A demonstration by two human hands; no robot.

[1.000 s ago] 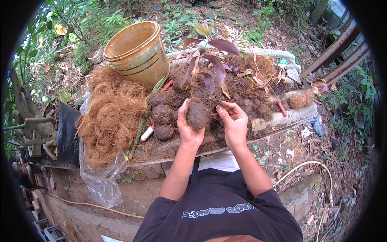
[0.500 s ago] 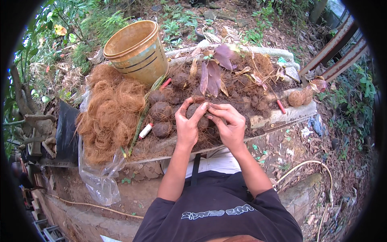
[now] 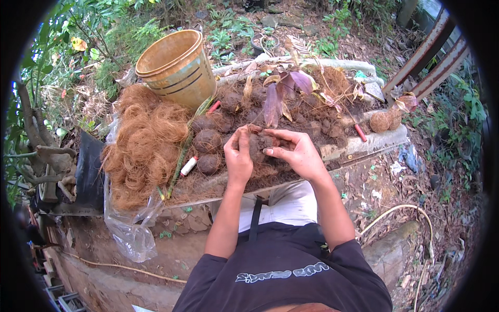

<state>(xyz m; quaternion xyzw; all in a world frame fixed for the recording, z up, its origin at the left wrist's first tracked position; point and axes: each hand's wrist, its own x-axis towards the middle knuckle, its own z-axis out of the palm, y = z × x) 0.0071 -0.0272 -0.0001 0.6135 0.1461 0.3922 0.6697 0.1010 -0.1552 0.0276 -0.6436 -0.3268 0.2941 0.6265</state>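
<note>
Between my hands is a dark ball of soil (image 3: 256,150). My left hand (image 3: 239,158) grips its left side, fingers curled over the far edge. Around the right side bends my right hand (image 3: 300,155), its thumb laid on the near face and its fingers behind. A plant with drooping purple leaves (image 3: 274,104) rises just beyond the ball; its base is hidden, though it appears to come from there. Left of my hands sit several round soil balls (image 3: 208,141) wrapped in brown fibre. Beside them lies a white spool of thread (image 3: 189,166).
A heap of brown coconut fibre (image 3: 143,151) covers the left end of the slab, with a rusty yellow bucket (image 3: 179,78) behind it. Red sticks (image 3: 360,133) lie on both sides. Two fibre balls (image 3: 381,122) rest at the right end. Clear plastic (image 3: 130,234) hangs off the front.
The purple leaves have shifted and turned. My right hand has moved slightly right, its fingers spreading from a pinch at the top to cup the ball's side. My left fingers have straightened closer together.
</note>
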